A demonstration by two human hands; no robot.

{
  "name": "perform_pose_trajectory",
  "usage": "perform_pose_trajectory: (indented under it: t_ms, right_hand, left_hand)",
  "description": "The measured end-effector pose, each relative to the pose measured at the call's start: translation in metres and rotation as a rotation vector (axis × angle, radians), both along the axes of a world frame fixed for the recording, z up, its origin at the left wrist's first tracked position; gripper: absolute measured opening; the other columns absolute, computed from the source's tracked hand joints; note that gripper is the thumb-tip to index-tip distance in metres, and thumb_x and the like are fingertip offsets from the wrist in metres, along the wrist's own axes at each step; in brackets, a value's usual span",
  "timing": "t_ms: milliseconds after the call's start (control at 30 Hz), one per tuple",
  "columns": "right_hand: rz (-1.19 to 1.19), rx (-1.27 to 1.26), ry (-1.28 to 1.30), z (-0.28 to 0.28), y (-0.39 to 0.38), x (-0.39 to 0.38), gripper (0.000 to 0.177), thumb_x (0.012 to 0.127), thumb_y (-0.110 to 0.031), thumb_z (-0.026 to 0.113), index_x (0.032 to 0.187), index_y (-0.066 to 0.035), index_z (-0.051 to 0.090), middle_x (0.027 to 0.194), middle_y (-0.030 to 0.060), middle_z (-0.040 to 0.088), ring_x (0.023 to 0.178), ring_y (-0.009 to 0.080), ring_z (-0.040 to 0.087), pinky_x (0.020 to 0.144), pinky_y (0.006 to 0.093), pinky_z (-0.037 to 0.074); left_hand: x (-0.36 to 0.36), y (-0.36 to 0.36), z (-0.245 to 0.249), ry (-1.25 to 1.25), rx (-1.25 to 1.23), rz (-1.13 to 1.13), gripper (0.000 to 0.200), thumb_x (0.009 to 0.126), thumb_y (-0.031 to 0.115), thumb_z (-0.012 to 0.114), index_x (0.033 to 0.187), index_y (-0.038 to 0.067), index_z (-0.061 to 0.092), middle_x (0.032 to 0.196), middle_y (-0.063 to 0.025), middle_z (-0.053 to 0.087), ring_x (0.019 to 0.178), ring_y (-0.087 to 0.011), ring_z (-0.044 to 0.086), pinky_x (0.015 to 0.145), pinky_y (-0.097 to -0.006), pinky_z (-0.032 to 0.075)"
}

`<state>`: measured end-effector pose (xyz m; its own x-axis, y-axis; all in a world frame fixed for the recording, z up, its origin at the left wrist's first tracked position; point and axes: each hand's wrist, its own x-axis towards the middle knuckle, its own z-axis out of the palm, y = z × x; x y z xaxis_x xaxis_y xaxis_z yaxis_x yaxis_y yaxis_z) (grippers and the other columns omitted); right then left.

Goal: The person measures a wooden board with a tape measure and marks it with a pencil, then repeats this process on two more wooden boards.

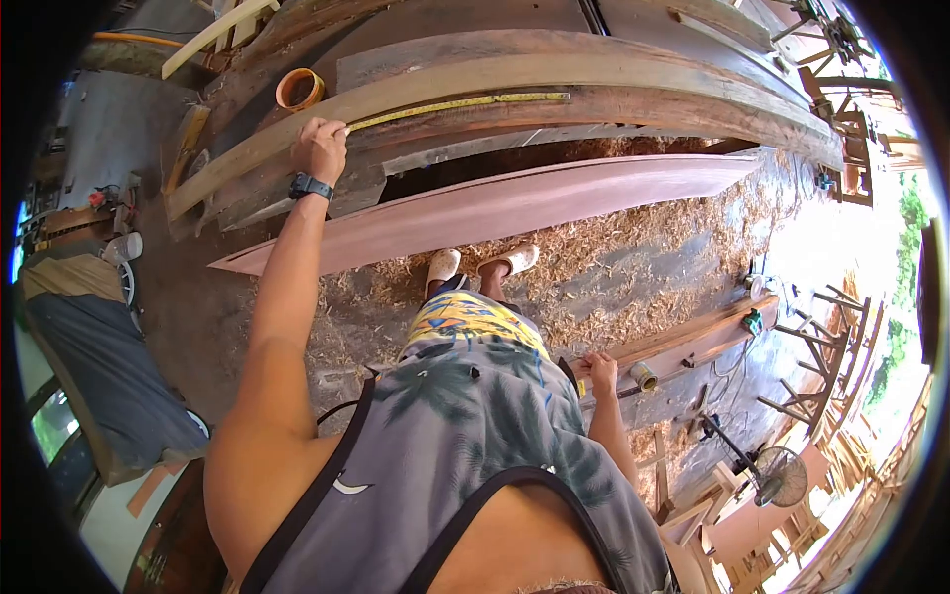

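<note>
My left hand (pixel 321 150), with a dark watch on its wrist, reaches out to a long wooden board (pixel 435 83). Its fingers are curled at the near end of a yellow tape measure (pixel 460 104), whose blade stretches to the right along the board. My right hand (pixel 600 374) is down beside my shirt with its fingers bent together, and a bit of yellow shows next to them; I cannot tell what it holds. A wide pinkish plank (pixel 495 206) stands on edge between the board and my feet.
An orange-brown roll (pixel 300 90) sits behind the board. Wood shavings (pixel 614 243) cover the floor around my feet. To the right are a timber beam (pixel 693 332) with a can (pixel 643 375) beside it, a fan (pixel 780 475) and wooden frames (pixel 831 346). A covered dark bundle (pixel 99 346) stands left.
</note>
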<state>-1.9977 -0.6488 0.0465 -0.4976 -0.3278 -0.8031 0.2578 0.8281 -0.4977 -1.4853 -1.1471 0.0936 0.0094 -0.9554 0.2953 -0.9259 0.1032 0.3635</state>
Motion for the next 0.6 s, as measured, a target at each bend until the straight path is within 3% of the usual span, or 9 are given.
perform_pose_trajectory:
  t_ms: [133,300,467,533,567,600]
  right_hand:
    - [-0.069,-0.057,0.032,-0.002,0.022,0.016,0.013,0.083,-0.008,0.065,0.082,0.004,0.069,0.070,0.0087,0.066,0.062,0.0148,0.063,0.057,0.0275,0.051]
    - [-0.076,0.073,0.082,0.001,0.056,0.045,0.015,0.083,-0.011,0.064,0.082,0.003,0.069,0.071,0.0091,0.067,0.059,0.0142,0.062,0.054,0.0262,0.047]
    - [-0.131,-0.023,0.065,-0.007,0.097,0.081,0.014,0.083,-0.011,0.063,0.082,0.002,0.068,0.072,0.0106,0.068,0.055,0.0165,0.062,0.052,0.0267,0.046]
    - [-0.027,-0.012,0.117,0.018,0.094,0.104,0.014,0.083,-0.011,0.061,0.083,0.001,0.068,0.073,0.0100,0.068,0.056,0.0168,0.062,0.051,0.0271,0.047]
    - [0.161,-0.121,0.179,-0.006,0.120,0.103,0.020,0.090,-0.019,0.061,0.088,0.000,0.068,0.072,0.0091,0.068,0.057,0.0176,0.063,0.052,0.0277,0.048]
    - [0.142,-0.124,0.185,-0.005,0.122,0.109,0.020,0.090,-0.019,0.061,0.088,0.000,0.068,0.072,0.0091,0.068,0.057,0.0176,0.063,0.052,0.0277,0.048]
  left_hand:
    - [0.004,-0.002,-0.007,-0.015,-0.014,-0.027,0.010,0.083,0.024,0.068,0.085,0.019,0.076,0.091,-0.0031,0.066,0.091,-0.0295,0.063,0.079,-0.0429,0.052]
    - [0.003,-0.001,-0.002,-0.039,-0.019,-0.041,0.010,0.084,0.024,0.068,0.085,0.018,0.076,0.091,-0.0036,0.066,0.092,-0.0299,0.063,0.080,-0.0432,0.052]
    - [0.001,-0.002,0.003,-0.044,-0.046,-0.077,0.011,0.084,0.023,0.067,0.086,0.017,0.076,0.092,-0.0049,0.066,0.093,-0.0302,0.062,0.082,-0.0432,0.051]
    - [0.000,0.000,0.008,-0.037,0.016,-0.042,0.011,0.084,0.022,0.067,0.087,0.016,0.077,0.094,-0.0054,0.067,0.096,-0.0302,0.062,0.083,-0.0427,0.051]
    - [-0.001,0.001,0.011,-0.020,0.002,-0.045,0.011,0.084,0.022,0.068,0.087,0.014,0.076,0.092,-0.0072,0.068,0.092,-0.0318,0.063,0.082,-0.0431,0.051]
    - [0.002,-0.001,0.010,-0.016,-0.003,-0.064,0.011,0.084,0.022,0.068,0.087,0.014,0.076,0.092,-0.0072,0.068,0.092,-0.0318,0.063,0.082,-0.0431,0.051]
